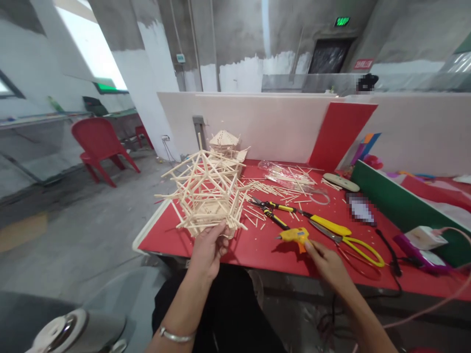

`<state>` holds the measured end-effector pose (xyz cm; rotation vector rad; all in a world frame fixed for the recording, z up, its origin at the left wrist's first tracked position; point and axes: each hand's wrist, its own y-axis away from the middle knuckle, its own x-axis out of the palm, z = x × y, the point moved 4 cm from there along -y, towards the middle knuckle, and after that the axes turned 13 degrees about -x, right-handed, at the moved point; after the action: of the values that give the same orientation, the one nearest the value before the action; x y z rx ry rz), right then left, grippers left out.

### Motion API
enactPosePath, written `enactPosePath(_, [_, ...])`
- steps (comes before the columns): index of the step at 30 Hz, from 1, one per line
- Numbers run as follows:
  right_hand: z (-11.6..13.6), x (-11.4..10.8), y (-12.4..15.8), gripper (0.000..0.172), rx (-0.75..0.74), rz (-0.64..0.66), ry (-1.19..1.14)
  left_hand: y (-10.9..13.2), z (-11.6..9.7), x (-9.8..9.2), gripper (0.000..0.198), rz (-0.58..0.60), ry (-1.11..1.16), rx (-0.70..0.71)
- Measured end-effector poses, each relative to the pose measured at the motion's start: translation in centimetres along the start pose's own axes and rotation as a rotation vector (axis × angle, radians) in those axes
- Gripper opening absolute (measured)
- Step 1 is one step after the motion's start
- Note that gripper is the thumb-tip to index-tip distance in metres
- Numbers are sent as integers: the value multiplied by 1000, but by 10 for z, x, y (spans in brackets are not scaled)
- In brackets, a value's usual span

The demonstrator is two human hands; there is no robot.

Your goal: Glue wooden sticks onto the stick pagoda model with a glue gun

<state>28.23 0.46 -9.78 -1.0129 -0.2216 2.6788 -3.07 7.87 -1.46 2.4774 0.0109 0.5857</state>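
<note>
A many-sided frame of thin wooden sticks (206, 184), like a small pavilion with a pointed roof, stands at the left front of the red table (162, 233). My left hand (210, 247) grips its lower front edge, fingers closed around the base. In my right hand (324, 260) is a yellow hot glue gun (294, 236), held by its handle over the table's front edge, nozzle pointing left toward the frame. Part of the glue gun's handle is hidden by my fingers. Behind the frame stands a second stick model (224, 142) with a covered roof.
Loose sticks (274, 189) and a plastic bag of sticks (287, 174) lie behind the tools. Black-and-yellow pliers (270, 211), yellow-handled scissors (362, 247) and another yellow-handled tool (327, 223) lie mid-table. A green panel (408, 206) bounds the right; cables hang there.
</note>
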Motion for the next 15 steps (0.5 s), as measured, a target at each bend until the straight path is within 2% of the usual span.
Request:
enactPosePath(2, [11, 15, 11, 50, -62, 7, 113, -1, 1, 0, 27, 13, 7, 17])
enactPosePath(5, [29, 29, 16, 48, -134, -51, 333, -1, 2, 0, 27, 7, 7, 36])
enactPosePath(9, [66, 29, 8, 38, -229, -162, 608, -1, 1, -1, 27, -17, 20, 52])
enactPosePath(12, [103, 25, 2, 33, -340, -257, 489, 0, 0, 0, 28, -25, 43, 36])
enactPosePath(15, [136, 32, -3, 27, -449, -220, 200, 3, 4, 3, 28, -19, 77, -42])
